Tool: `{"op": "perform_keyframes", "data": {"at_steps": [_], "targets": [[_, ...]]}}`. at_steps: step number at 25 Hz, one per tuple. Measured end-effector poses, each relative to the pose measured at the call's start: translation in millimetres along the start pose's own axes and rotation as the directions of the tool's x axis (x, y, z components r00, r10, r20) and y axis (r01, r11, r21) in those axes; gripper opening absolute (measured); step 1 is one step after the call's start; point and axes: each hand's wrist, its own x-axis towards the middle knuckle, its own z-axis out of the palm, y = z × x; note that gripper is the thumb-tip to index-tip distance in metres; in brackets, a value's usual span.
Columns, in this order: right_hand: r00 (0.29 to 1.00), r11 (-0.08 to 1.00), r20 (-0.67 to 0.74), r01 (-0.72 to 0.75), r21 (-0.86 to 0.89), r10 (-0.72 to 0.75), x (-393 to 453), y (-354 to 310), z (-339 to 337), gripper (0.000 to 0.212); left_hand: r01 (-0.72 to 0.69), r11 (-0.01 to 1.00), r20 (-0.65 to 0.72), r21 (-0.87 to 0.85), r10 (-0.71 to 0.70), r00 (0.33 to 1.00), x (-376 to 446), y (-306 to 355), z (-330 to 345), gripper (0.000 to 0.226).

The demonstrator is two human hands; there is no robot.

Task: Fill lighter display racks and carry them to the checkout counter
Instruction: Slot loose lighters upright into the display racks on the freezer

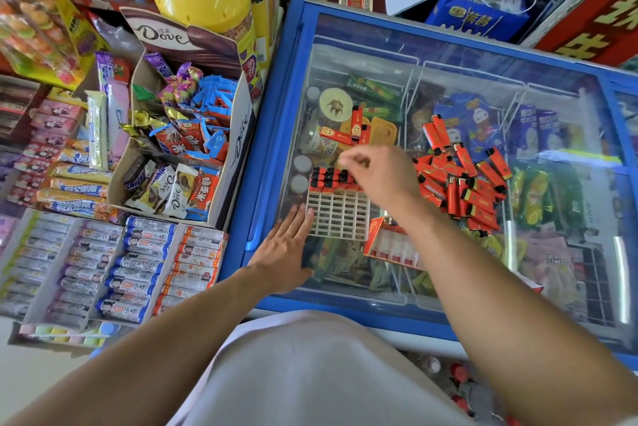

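Standing at the blue-framed glass freezer lid [448,56], crowded on its left by a Dove candy box [238,135], the person worked over the white grid rack [336,215]. A loose lighter pile [462,180] and an open red carton [390,246] hemmed its right. The left hand [286,246] lay flat against the rack's edge; the right hand [379,173] hovered, fingertips pinched, contents unclear.

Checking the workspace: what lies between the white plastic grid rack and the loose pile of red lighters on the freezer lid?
In the head view, only the right hand and wrist sit between white grid rack and red lighter pile.
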Motion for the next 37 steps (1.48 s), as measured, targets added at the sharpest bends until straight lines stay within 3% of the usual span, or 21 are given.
{"op": "perform_keyframes", "data": {"at_steps": [3, 7, 13, 15, 19, 23, 27, 29, 32, 37], "targets": [[0.992, 0.992, -0.069, -0.111, -0.055, 0.107, 54, 15, -12, 0.016, 0.001, 1.000, 0.036, 0.011, -0.002, 0.999, 1, 0, -1, 0.122], [0.964, 0.965, 0.200, -0.129, -0.227, 0.176, 106, 36, 28, 0.031, 0.009, 1.000, 0.048, 0.016, -0.010, 0.999, 1, 1, -2, 0.124], [0.951, 0.912, 0.180, -0.171, -0.373, 0.252, 126, 43, 53, 0.007, -0.017, 1.000, 0.081, -0.020, 0.019, 0.997, 2, -3, -7, 0.126], [0.960, 0.936, 0.158, -0.174, -0.306, 0.230, 122, 43, 44, 0.014, -0.023, 1.000, 0.085, -0.020, 0.024, 0.996, 3, -4, -7, 0.127], [0.991, 0.991, 0.012, -0.132, -0.012, 0.132, 78, 35, 9, 0.020, -0.021, 0.999, 0.090, -0.029, 0.024, 0.996, 3, -5, -5, 0.130], [0.998, 0.969, -0.019, -0.055, 0.240, 0.062, 6, 22, -21, 0.024, -0.023, 0.999, 0.088, -0.038, 0.026, 0.996, 3, -4, -5, 0.130], [0.997, 0.953, -0.075, 0.005, 0.302, 0.019, -62, 12, -11, 0.012, -0.024, 0.999, 0.070, -0.037, 0.026, 0.997, 2, -2, -6, 0.127], [0.996, 0.935, 0.048, -0.085, 0.344, 0.073, -80, 7, -3, 0.019, -0.021, 0.999, 0.069, -0.034, 0.023, 0.997, 2, 0, -7, 0.126], [0.979, 0.957, 0.183, -0.140, 0.255, 0.094, -80, 5, 8, 0.041, -0.010, 1.000, 0.073, -0.025, 0.012, 0.997, 3, -1, -8, 0.124], [0.995, 0.988, 0.033, -0.096, 0.121, 0.093, -60, 12, 20, 0.045, -0.001, 1.000, 0.053, -0.030, 0.003, 0.999, 1, 2, -7, 0.122]]}}
